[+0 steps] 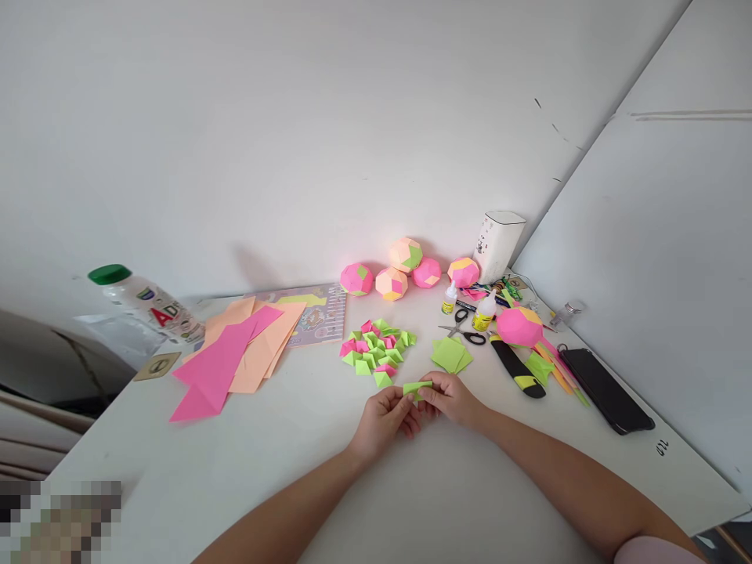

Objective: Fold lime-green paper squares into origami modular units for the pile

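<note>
A small folded green paper piece (pixel 417 388) is pinched between both my hands over the white table (pixel 329 486). My left hand (pixel 385 421) grips its left end with closed fingers. My right hand (pixel 451 398) grips its right end the same way. Just beyond the hands lies a pile of folded green and pink paper units (pixel 376 351). A small stack of green paper squares (pixel 450 355) lies to the right of that pile.
Pink and peach sheets (pixel 235 356) lie at left near a green-capped bottle (pixel 144 304). Paper balls (pixel 405 270) sit by the wall. Scissors (pixel 467 332), glue bottles (pixel 482 312), a cutter (pixel 518 368), a pink ball (pixel 519 326) and a phone (pixel 605 388) crowd the right.
</note>
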{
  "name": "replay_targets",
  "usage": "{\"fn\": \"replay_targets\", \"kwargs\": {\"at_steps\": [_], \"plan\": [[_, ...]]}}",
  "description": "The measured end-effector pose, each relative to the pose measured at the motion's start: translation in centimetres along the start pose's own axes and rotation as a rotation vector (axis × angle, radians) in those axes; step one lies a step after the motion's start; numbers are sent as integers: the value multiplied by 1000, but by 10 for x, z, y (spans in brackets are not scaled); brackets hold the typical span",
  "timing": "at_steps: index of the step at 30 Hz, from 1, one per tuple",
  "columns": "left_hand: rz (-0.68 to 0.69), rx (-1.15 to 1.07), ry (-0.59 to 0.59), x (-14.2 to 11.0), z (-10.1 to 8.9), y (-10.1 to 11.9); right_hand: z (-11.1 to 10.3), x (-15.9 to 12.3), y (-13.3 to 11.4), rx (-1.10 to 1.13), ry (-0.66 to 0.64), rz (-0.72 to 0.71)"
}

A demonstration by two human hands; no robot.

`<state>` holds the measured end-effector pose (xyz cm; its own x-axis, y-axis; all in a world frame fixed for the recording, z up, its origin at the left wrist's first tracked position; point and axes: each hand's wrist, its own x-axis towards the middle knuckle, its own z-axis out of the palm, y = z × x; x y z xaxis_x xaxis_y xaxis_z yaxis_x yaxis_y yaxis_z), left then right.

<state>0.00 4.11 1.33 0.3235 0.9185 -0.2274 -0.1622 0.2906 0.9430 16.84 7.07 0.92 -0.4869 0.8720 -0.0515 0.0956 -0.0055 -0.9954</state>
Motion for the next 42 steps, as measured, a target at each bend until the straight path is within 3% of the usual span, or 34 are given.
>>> {"fn": "replay_targets", "kwargs": {"at_steps": [42], "plan": [[-41, 81, 4, 2, 1, 1, -2, 1, 8, 43, -23, -4]]}}
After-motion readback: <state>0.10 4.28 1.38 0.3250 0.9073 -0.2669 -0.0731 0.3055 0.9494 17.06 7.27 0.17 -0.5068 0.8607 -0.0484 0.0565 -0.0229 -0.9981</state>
